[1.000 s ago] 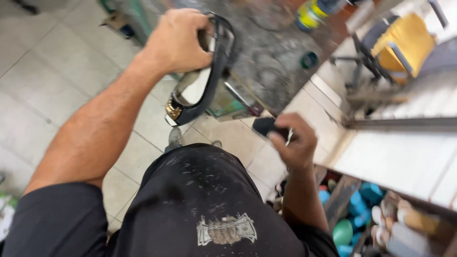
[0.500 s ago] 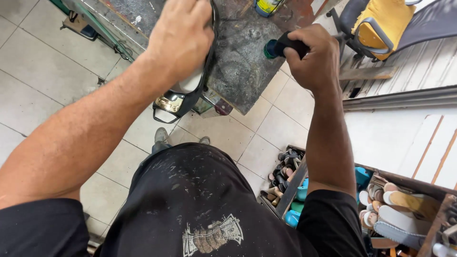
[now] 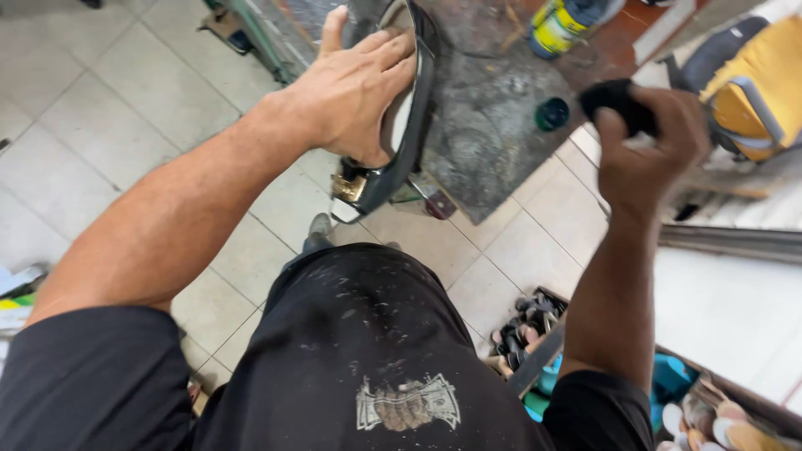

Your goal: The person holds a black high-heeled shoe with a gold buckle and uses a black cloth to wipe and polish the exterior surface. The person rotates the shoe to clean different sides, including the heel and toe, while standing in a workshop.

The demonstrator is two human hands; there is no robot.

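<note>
Black-framed mirror rests on a stained workbench (left hand gripping it); right hand clenches a dark tool handle.

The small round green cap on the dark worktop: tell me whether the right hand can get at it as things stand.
Probably yes, but not freely. The small round green cap lies uncovered on the dark worktop, just beside the right hand with nothing between them. That hand, however, is closed around a black tool handle, so its fingers are occupied.
</note>
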